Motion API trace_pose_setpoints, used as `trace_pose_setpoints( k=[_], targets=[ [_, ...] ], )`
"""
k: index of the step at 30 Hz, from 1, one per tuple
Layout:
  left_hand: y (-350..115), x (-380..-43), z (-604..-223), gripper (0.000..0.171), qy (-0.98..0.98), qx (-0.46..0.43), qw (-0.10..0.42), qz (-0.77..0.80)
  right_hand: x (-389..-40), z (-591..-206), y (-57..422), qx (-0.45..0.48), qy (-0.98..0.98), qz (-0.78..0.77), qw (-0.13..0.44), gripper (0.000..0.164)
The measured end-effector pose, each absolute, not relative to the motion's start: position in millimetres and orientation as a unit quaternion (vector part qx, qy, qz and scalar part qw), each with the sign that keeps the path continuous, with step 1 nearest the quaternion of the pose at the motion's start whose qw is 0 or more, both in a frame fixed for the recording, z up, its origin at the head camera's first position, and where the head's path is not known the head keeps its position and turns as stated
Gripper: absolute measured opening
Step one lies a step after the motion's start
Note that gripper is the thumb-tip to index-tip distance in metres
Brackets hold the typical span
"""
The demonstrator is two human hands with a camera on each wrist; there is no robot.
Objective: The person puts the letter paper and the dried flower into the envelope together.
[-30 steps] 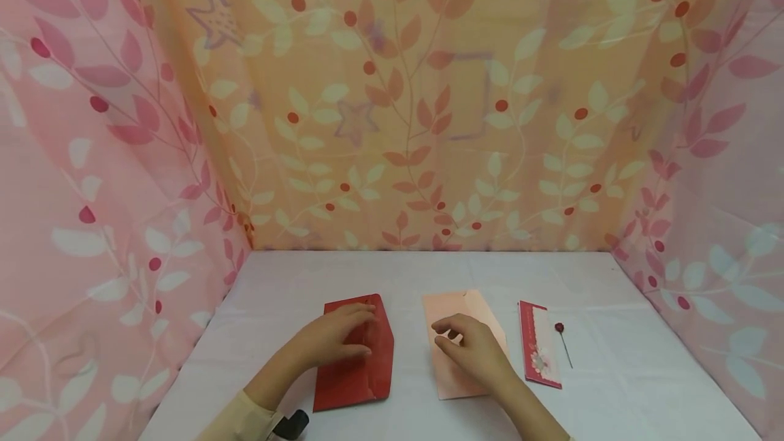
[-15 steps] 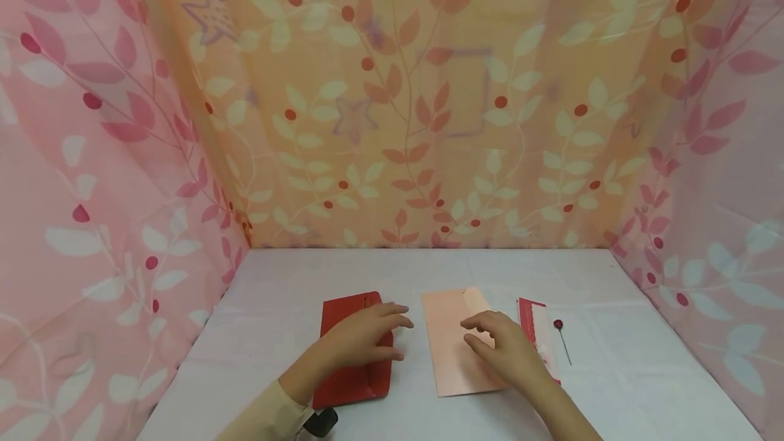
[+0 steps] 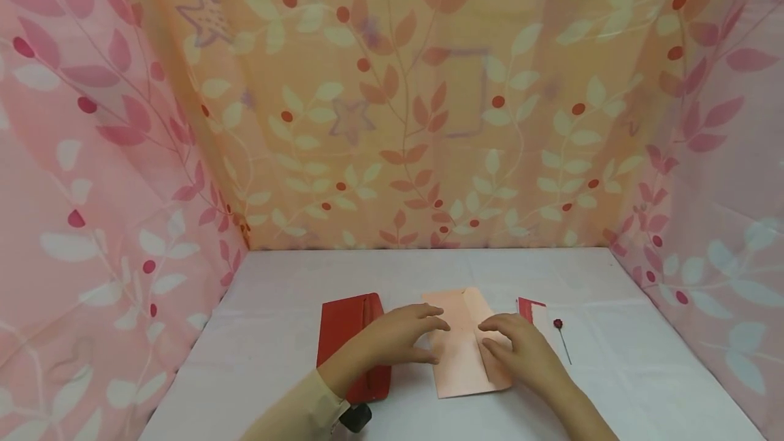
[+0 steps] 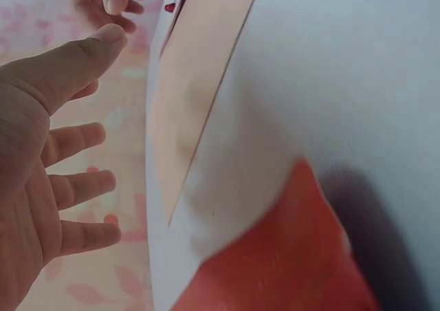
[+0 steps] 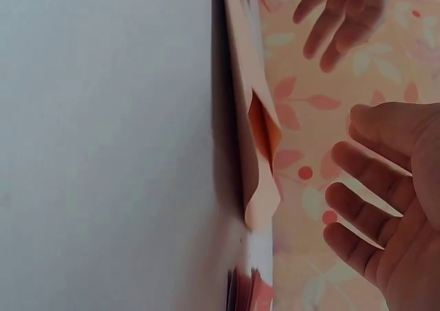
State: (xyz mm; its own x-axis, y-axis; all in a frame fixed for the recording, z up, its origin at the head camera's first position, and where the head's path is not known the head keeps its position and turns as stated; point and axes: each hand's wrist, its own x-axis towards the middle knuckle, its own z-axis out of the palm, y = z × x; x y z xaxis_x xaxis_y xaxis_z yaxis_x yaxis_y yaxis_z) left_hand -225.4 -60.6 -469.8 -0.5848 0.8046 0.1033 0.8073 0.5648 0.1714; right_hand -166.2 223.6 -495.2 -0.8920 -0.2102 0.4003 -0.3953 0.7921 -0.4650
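Observation:
A peach envelope (image 3: 452, 363) lies on the white table between my two hands. Over its left edge hovers my left hand (image 3: 398, 337), fingers spread and holding nothing; its forearm crosses the red envelope (image 3: 341, 324). My right hand (image 3: 525, 352), fingers loosely bent and empty, hangs above the peach envelope's flap side and hides much of a red-and-white card (image 3: 541, 318). In the right wrist view the peach envelope's flap (image 5: 262, 204) bulges up, with an orange gap beneath it. The left wrist view shows the left palm (image 4: 24, 180) raised clear of both envelopes.
Right of the card lies a thin stick with a dark red flower-like head (image 3: 558, 324). White cloth (image 3: 275, 278) covers the table. Patterned curtains (image 3: 392, 101) stand behind and at both sides. A black device (image 3: 356, 417) is at the left wrist.
My left hand has moved right, from over the red envelope to the peach envelope's left edge. My right hand has shifted right, towards the card. The envelopes have stayed in place.

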Motion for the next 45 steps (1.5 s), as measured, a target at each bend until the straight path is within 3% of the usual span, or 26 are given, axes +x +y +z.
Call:
trace_pose_setpoints(
  k=[13,30,36,45],
  targets=[
    [-14,-234,-487,0.066,-0.89,-0.443,-0.043,-0.099,-179,-514,255,0.229,-0.93,0.197,0.207,0.03],
    [13,-235,-493,0.087,-0.905,-0.408,-0.104,-0.066,-181,-527,271,0.232,-0.946,0.203,0.097,0.026],
    [16,-239,-497,0.082,-0.905,-0.401,-0.122,-0.068,-180,-531,270,0.226,-0.949,0.202,0.086,0.025],
    [17,-242,-500,0.079,-0.902,-0.412,-0.107,-0.068,-178,-529,261,0.184,-0.968,0.152,0.073,0.028]
  ],
)
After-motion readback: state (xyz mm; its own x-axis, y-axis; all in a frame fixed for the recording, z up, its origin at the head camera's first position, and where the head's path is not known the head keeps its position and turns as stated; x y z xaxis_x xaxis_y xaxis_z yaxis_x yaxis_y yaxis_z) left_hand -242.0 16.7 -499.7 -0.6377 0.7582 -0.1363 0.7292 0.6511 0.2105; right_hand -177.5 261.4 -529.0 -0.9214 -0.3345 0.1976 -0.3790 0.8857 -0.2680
